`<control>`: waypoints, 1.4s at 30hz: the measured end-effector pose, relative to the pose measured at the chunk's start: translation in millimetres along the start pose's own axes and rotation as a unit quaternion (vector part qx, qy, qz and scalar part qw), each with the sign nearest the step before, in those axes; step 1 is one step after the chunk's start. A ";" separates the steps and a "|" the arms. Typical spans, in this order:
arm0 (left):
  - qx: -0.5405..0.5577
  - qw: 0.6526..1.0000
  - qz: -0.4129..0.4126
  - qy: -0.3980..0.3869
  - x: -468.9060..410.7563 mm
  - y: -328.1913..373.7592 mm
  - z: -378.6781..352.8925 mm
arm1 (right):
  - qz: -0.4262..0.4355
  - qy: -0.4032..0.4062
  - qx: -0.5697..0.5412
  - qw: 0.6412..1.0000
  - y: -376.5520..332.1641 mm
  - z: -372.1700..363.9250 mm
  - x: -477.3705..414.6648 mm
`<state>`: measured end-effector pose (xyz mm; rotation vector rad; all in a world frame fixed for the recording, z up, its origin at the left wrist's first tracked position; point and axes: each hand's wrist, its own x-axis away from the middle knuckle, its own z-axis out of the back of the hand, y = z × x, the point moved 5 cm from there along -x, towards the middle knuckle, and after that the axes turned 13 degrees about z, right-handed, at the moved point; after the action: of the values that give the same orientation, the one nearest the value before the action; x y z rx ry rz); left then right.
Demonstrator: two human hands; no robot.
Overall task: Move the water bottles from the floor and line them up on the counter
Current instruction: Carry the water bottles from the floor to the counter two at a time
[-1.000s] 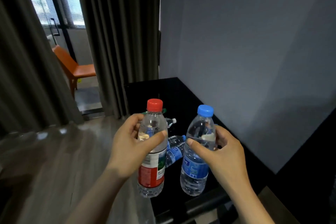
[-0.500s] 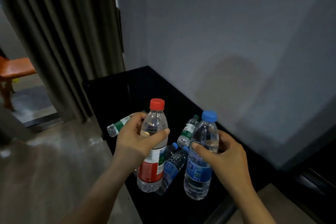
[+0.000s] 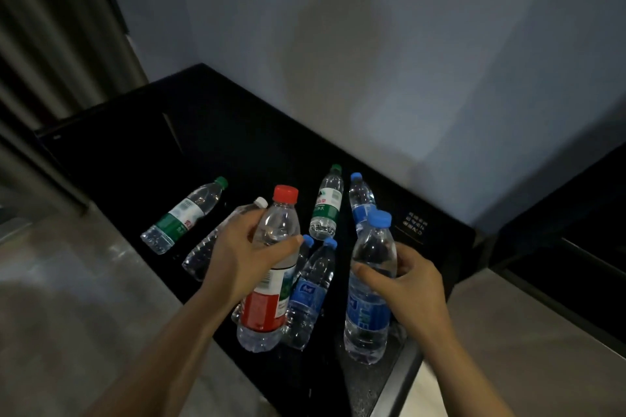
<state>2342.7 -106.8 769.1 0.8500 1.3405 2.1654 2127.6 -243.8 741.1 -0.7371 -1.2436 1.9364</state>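
Observation:
My left hand (image 3: 244, 254) grips a red-capped bottle with a red label (image 3: 267, 301), held upright. My right hand (image 3: 406, 284) grips a blue-capped bottle with a blue label (image 3: 367, 311), also upright. Both hang over a black counter (image 3: 210, 142). Several bottles lie flat on it: a green-label bottle at the left (image 3: 183, 215), a white-capped clear bottle (image 3: 210, 247) partly behind my left hand, a second green-label bottle (image 3: 327, 203), a blue-capped bottle (image 3: 360, 198) behind it, and a blue-label bottle (image 3: 310, 294) between my hands.
A grey wall (image 3: 372, 44) rises right behind the counter. Dark curtains (image 3: 50, 27) hang at the left. Grey floor (image 3: 67, 298) lies in front of the counter. A darker unit (image 3: 576, 247) stands at the right, with a pale surface (image 3: 508, 332) below it.
The view has swung right and down, so more of the counter and its lying bottles shows. Both hands still hold their bottles upright, now lower over the counter.

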 end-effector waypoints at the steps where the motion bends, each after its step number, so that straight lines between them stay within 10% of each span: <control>1: -0.011 1.000 0.001 -0.004 -5.9 -3.8 -1.2 | -0.008 -0.003 0.006 1.000 7.2 -1.4 -2.0; 42: -0.356 0.928 0.109 -0.021 -204.5 -83.2 -72.5 | -0.180 -0.088 0.175 0.964 147.4 -54.4 -94.8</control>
<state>2440.9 -250.9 615.5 0.7522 0.3638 2.5124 2187.1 -334.0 592.8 -0.1472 -1.0099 1.8697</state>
